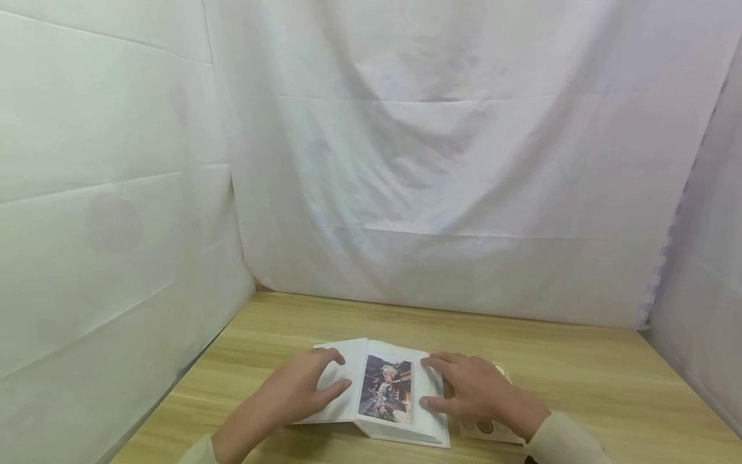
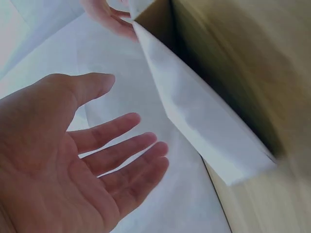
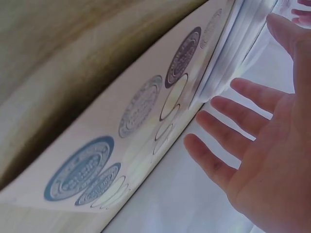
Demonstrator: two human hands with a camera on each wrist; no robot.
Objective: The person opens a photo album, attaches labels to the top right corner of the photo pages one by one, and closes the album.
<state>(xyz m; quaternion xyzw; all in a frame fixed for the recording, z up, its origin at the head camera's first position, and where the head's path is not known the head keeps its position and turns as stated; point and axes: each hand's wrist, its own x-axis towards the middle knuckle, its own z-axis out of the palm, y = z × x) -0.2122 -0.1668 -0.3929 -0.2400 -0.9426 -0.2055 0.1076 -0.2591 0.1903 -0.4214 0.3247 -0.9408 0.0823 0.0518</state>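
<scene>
A white photo album [image 1: 355, 351] lies open on the wooden table in the head view. On its right-hand page is a photo [image 1: 385, 390] of a figure in an ornate headdress and costume. My left hand [image 1: 304, 390] hovers at the left cover, fingers spread and relaxed, nothing in its grasp. At the outer edge of the right page is my right hand [image 1: 472, 390], thumb and fingers apart. Both wrist views show the hands with loosely extended fingers: the left hand [image 2: 97, 155] beside the raised cover [image 2: 194, 107], the right hand [image 3: 262, 141] by the page stack [image 3: 233, 48].
Partly beneath the right hand and forearm lies a flat, pale piece [image 3: 141, 104] printed with round stamp designs, just right of the album. White cloth [image 1: 440, 161] hangs behind the wooden table [image 1: 580, 374], and white walls [image 1: 116, 225] stand at both sides.
</scene>
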